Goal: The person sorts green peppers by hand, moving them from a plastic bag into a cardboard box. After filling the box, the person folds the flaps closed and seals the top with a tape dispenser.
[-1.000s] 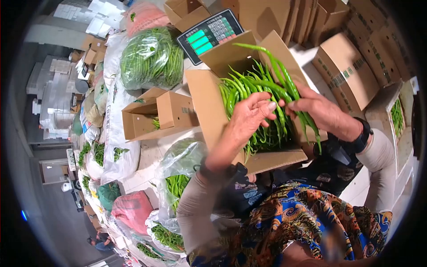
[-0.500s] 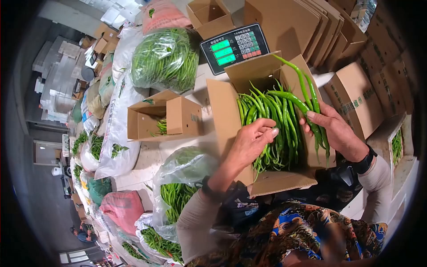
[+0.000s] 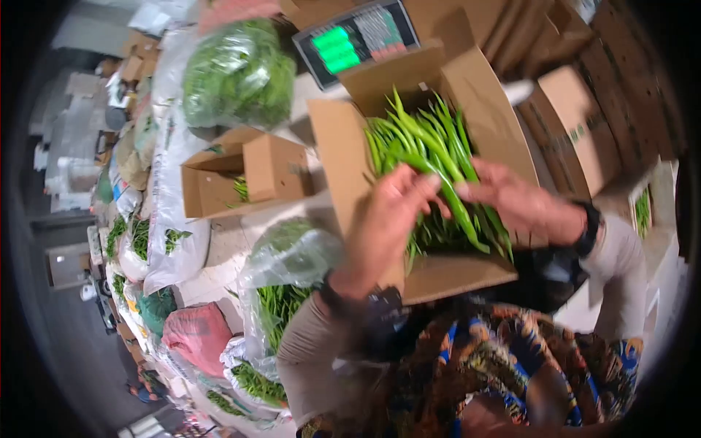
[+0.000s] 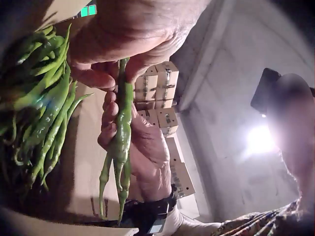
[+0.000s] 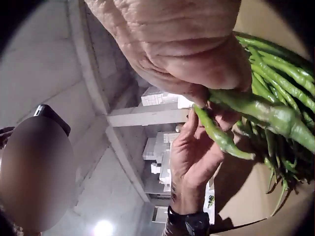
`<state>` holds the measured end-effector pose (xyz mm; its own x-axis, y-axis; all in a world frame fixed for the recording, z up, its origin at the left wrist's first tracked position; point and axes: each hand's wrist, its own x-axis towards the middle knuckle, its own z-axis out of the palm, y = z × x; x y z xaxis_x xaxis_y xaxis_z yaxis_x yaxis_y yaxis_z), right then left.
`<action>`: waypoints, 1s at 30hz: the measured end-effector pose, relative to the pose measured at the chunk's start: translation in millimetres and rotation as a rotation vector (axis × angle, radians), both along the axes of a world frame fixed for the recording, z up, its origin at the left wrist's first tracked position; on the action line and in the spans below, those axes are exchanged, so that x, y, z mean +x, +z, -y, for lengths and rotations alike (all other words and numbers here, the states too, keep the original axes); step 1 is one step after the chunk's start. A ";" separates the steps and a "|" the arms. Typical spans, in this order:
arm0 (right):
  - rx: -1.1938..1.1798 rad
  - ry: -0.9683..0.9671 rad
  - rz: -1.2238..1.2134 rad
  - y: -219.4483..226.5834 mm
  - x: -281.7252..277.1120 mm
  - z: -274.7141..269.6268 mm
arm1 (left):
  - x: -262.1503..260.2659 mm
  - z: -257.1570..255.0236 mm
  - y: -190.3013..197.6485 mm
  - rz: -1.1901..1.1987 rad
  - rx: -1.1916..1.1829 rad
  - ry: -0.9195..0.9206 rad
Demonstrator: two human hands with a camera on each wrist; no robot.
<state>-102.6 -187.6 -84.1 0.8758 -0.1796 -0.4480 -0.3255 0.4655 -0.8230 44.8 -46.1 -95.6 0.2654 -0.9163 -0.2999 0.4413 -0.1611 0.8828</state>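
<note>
Both hands meet over an open cardboard box (image 3: 478, 80) filled with long green chili peppers (image 3: 431, 135). My left hand (image 3: 387, 219) pinches a chili pepper (image 3: 461, 217) between thumb and fingers; in the left wrist view its upper end (image 4: 125, 91) sits in that pinch. Facing it, my right hand (image 3: 526, 203) holds chili peppers with thumb and curled fingers, their tips hanging over the box's near side. In the right wrist view, chili peppers (image 5: 266, 113) stick out from under the right hand (image 5: 187, 44), and the left hand (image 5: 194, 160) is behind them.
Beyond the box stands a scale display (image 3: 358, 40) with lit green digits. On the left are a smaller open box (image 3: 274, 171), a clear bag of peppers (image 3: 237, 77), another plastic bag (image 3: 288, 255) and a pink sack (image 3: 197, 336). More cartons (image 3: 584, 131) stand at right.
The left hand has come up to the right hand and now pinches a chili pepper. The long peppers that stood upright from the right hand now lie lower, across the box. The head view has shifted.
</note>
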 end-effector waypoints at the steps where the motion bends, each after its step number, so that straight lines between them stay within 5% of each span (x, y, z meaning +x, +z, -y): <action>1: 0.069 -0.009 -0.032 -3.6 -2.3 0.2 | 0.6 -0.9 -0.9 -0.019 0.037 0.042; 10: 0.231 -0.177 -0.107 -6.6 3.2 23.2 | 27.3 4.5 -10.3 -0.366 -0.091 0.152; 14: 0.199 -0.206 -0.114 -9.6 1.1 25.5 | 46.7 -1.7 2.0 -0.069 0.007 0.198; 21: 0.164 -0.212 -0.145 -13.9 0.7 25.8 | 50.9 -7.0 -14.9 0.842 0.471 -0.086; 26: 0.149 -0.212 -0.190 -14.6 3.5 13.1 | 43.0 0.3 -16.9 1.018 0.347 -0.065; 29: 0.081 -0.167 -0.157 -24.0 2.7 17.7 | 34.1 5.5 -17.0 1.005 0.346 0.014; 30: 0.082 -0.168 -0.157 -25.9 2.9 18.5 | 32.1 6.6 -18.6 0.813 0.330 0.053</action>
<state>-99.7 -206.1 -110.0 0.7551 -0.2741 -0.5956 -0.3594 0.5867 -0.7257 76.9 -52.7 -114.2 0.5514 -0.7966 -0.2475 -0.2894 -0.4610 0.8389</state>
